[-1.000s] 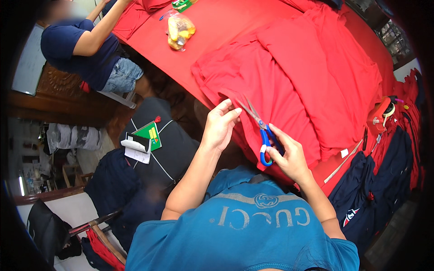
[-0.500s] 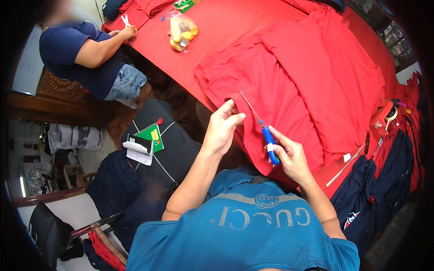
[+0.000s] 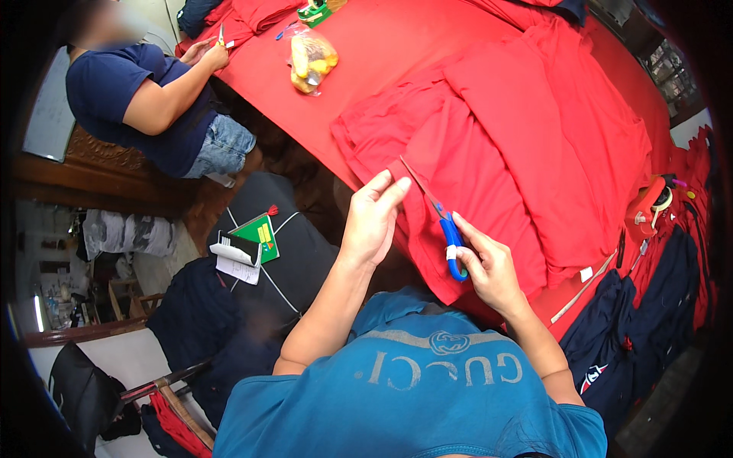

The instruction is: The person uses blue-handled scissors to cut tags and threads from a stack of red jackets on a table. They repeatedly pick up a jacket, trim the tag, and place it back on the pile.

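Note:
My right hand (image 3: 492, 273) grips a pair of scissors (image 3: 450, 243) by their blue handles, which have a white wrap. Their narrow blades look closed and point up and to the left. Thumb and forefinger of my left hand (image 3: 372, 223) are pinched close to the blade tips; anything between them is too small to make out. Beneath both hands lies a heap of red cloth garments (image 3: 489, 168), rumpled and layered, its near edge hanging towards my body.
A red-covered table (image 3: 305, 130) bears a clear bag of yellow items (image 3: 311, 61) and a red tape dispenser (image 3: 645, 208). Far left, a person (image 3: 153, 99) holds other scissors. Left of me, a black bundle (image 3: 294, 244) carries a green booklet (image 3: 262, 235). Dark garments (image 3: 657, 305) hang at right.
The red cloth edge that my left fingers held up has dropped away from them. My left hand has shifted slightly; the scissors stay nearly in place. The other person's hands have moved apart.

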A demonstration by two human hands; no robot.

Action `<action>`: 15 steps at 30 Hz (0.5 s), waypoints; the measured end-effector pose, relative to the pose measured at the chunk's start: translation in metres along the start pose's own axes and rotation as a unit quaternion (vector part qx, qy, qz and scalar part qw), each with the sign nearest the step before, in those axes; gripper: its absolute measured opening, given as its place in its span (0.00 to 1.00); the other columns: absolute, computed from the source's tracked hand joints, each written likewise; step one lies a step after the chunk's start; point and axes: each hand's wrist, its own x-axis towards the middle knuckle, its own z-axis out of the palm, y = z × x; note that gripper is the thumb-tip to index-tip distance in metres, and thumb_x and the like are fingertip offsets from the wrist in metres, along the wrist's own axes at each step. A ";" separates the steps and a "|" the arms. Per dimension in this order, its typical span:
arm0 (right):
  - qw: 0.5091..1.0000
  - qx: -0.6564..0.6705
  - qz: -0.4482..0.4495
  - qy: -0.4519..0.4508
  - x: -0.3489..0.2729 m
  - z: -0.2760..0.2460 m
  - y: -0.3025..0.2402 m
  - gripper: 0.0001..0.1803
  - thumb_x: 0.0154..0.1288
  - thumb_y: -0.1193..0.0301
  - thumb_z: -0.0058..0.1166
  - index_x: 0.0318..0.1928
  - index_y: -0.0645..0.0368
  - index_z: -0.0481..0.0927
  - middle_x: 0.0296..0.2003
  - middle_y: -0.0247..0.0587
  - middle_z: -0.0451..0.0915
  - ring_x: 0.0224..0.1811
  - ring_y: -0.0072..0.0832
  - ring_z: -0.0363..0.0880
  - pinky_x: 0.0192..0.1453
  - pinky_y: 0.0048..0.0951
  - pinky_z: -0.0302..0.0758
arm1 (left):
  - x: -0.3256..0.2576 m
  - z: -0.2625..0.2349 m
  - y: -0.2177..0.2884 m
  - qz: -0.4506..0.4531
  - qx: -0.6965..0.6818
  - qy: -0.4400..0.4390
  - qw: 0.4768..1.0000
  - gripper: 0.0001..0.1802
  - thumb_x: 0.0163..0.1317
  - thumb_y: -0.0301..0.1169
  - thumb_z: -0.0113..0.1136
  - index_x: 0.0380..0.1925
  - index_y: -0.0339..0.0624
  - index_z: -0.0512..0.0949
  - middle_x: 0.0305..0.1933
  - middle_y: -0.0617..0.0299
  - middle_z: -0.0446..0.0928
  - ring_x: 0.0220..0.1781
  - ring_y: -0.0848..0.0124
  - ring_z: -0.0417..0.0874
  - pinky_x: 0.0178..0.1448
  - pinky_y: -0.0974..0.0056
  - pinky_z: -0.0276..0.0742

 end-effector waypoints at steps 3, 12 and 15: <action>0.981 -0.119 -0.147 0.031 0.001 0.001 0.000 0.27 0.64 0.76 0.56 0.64 0.64 0.69 0.36 0.47 0.78 0.29 0.27 0.78 0.37 0.26 0.75 | 0.004 -0.007 0.000 0.025 0.057 -0.026 0.998 0.21 0.62 0.18 0.55 0.56 0.30 0.71 0.55 0.55 0.76 0.57 0.68 0.77 0.63 0.64 0.70; 0.993 -0.077 -0.082 0.020 -0.001 -0.005 -0.009 0.27 0.63 0.76 0.57 0.63 0.64 0.69 0.34 0.46 0.78 0.31 0.28 0.77 0.38 0.27 0.75 | -0.008 0.003 0.002 0.000 0.126 -0.038 0.991 0.24 0.60 0.15 0.55 0.58 0.31 0.70 0.54 0.56 0.77 0.57 0.69 0.76 0.63 0.64 0.70; 0.996 -0.036 -0.083 0.025 -0.003 -0.005 -0.002 0.26 0.64 0.77 0.55 0.63 0.65 0.69 0.36 0.48 0.79 0.33 0.31 0.79 0.40 0.27 0.75 | -0.007 0.005 0.003 -0.009 0.109 -0.055 0.992 0.23 0.61 0.16 0.55 0.58 0.32 0.70 0.54 0.56 0.77 0.58 0.69 0.76 0.64 0.63 0.70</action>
